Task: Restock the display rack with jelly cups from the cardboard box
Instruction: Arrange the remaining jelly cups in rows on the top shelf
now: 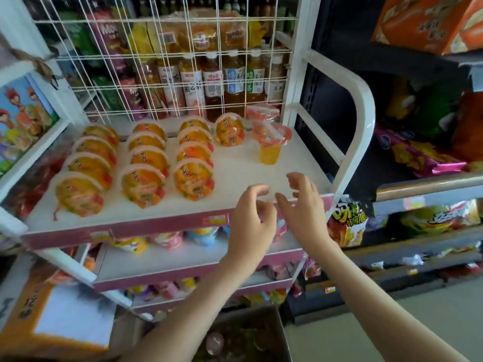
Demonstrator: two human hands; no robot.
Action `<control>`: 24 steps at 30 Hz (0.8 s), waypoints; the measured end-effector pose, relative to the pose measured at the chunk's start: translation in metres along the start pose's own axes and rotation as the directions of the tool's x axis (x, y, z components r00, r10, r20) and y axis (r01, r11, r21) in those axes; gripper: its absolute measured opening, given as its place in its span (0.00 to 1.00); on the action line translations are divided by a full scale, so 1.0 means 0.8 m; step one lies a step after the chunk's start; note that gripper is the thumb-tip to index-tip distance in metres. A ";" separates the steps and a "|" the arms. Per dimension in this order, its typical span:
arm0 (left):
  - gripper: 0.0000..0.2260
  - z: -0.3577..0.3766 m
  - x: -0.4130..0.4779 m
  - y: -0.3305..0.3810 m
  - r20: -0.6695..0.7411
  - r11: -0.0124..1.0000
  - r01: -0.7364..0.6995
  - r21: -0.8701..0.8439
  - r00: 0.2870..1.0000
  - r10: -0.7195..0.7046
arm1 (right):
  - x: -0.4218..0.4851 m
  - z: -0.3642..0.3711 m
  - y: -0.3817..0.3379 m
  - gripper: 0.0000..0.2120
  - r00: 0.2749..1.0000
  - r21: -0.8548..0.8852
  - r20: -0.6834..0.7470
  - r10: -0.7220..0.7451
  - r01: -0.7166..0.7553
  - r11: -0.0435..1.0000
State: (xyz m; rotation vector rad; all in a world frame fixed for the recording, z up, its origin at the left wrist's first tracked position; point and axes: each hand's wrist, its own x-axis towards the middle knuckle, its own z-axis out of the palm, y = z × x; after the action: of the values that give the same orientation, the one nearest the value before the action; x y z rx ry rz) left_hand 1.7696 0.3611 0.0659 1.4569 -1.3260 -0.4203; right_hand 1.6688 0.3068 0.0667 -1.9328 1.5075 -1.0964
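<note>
The white display rack's top shelf [243, 173] holds several orange jelly cups lying on their sides in rows; the nearest ones are the front-left cup [78, 194] and the front-middle cup [194, 180]. One tall jelly cup [270, 147] stands upright at the back right. My left hand [252, 218] and my right hand [304, 205] hover side by side over the shelf's front edge, fingers loosely curled, holding nothing. The cardboard box [248, 338] sits on the floor below, with dim cups inside.
A wire grid [167, 61] backs the shelf, with drink bottles behind it. Lower rack shelves [183, 257] carry more cups. A white side rail [358, 121] bounds the rack on the right. Snack shelves [423, 194] stand to the right, and an orange carton [52, 317] lies at lower left.
</note>
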 end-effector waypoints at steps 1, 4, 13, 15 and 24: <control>0.10 -0.001 -0.018 -0.008 -0.011 1.000 -0.003 -0.005 1.000 0.003 | -0.018 0.003 0.001 0.19 0.999 0.013 0.034 -0.028 0.028 1.000; 0.14 -0.003 -0.077 -0.051 -0.038 0.997 0.076 0.021 0.996 -0.075 | -0.075 0.026 0.024 0.15 0.975 0.041 0.187 -0.120 0.114 0.993; 0.19 -0.023 -0.286 -0.276 -0.012 0.689 0.513 0.512 0.807 -0.591 | -0.224 0.146 0.232 0.23 0.682 -0.225 0.698 0.220 -0.082 0.971; 0.22 -0.018 -0.326 -0.331 0.033 0.624 0.508 0.594 0.759 -0.650 | -0.259 0.179 0.285 0.23 0.635 -0.278 0.720 0.280 -0.107 0.955; 0.33 0.115 -0.457 -0.672 0.307 0.532 0.300 0.792 0.557 -0.771 | -0.372 0.436 0.580 0.24 0.505 -0.454 0.717 0.480 -0.184 0.872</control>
State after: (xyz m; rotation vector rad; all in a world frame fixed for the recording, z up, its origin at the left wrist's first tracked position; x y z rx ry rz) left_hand 1.8431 0.5343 -0.5632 2.5851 -1.5626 -1.0484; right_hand 1.6517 0.4081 -0.5774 -1.7896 1.4212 0.2887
